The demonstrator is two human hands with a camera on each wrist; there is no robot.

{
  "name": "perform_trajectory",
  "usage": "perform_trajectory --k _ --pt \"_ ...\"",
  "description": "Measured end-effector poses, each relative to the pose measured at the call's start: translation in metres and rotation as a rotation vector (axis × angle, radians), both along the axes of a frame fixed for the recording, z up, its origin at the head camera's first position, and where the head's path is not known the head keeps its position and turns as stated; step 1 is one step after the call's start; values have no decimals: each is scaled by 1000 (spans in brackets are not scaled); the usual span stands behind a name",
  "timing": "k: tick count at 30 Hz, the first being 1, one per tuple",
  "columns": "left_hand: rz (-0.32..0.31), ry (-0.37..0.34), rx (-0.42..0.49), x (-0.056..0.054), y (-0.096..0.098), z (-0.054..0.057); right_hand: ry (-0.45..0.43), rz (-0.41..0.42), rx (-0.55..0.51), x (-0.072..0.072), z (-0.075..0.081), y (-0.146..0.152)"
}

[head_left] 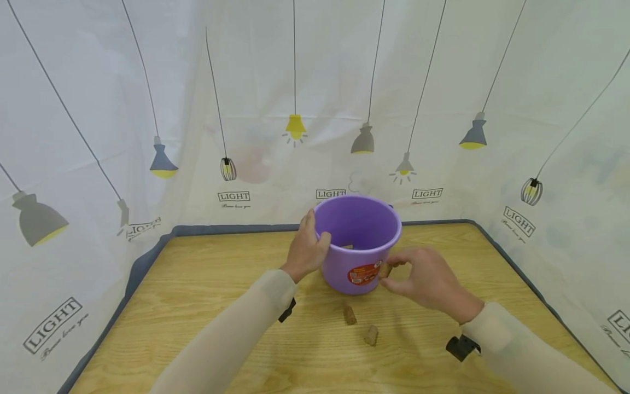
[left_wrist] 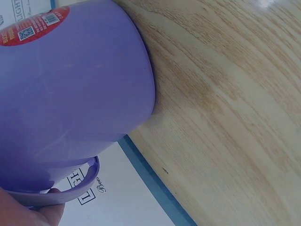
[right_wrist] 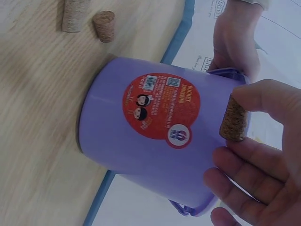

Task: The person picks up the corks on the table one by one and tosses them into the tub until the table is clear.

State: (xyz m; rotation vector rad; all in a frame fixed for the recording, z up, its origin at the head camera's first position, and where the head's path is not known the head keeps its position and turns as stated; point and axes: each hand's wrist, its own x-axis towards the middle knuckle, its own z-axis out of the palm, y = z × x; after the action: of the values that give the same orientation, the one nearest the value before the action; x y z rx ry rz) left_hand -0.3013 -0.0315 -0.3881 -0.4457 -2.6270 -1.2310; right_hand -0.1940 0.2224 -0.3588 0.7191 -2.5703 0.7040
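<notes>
A purple bucket (head_left: 339,268) with a round red label stands upright on the wooden table. My left hand (head_left: 307,249) grips its rim on the left side, thumb toward the front; in the left wrist view fingers (left_wrist: 52,213) show at the bucket's handle (left_wrist: 77,190). My right hand (head_left: 428,279) pinches a cork (right_wrist: 234,118) between thumb and fingers, in front of the bucket's right side and below the rim. Two more corks, one darker (head_left: 350,315) and one paler (head_left: 371,335), lie on the table in front of the bucket. Inside the bucket a small tan piece (head_left: 348,247) shows.
The wooden table (head_left: 211,306) has a dark blue border along its edges. White cloth walls (head_left: 266,82) printed with hanging lamps rise behind it and on both sides. Black wrist straps (head_left: 462,347) sit on both sleeves.
</notes>
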Motion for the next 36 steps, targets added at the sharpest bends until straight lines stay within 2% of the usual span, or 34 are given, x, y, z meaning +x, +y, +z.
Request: perform_trajectory --k 11,24,30,36 --pt "1 0 -1 0 0 0 51 -2 -41 -1 20 -2" --pt "0 2 3 -1 0 0 117 -50 -65 -19 29 -3" --pt "4 12 -8 0 0 -1 99 -83 -76 -26 31 -6" --pt "2 9 -3 0 0 -1 45 -127 -84 -35 32 -9"
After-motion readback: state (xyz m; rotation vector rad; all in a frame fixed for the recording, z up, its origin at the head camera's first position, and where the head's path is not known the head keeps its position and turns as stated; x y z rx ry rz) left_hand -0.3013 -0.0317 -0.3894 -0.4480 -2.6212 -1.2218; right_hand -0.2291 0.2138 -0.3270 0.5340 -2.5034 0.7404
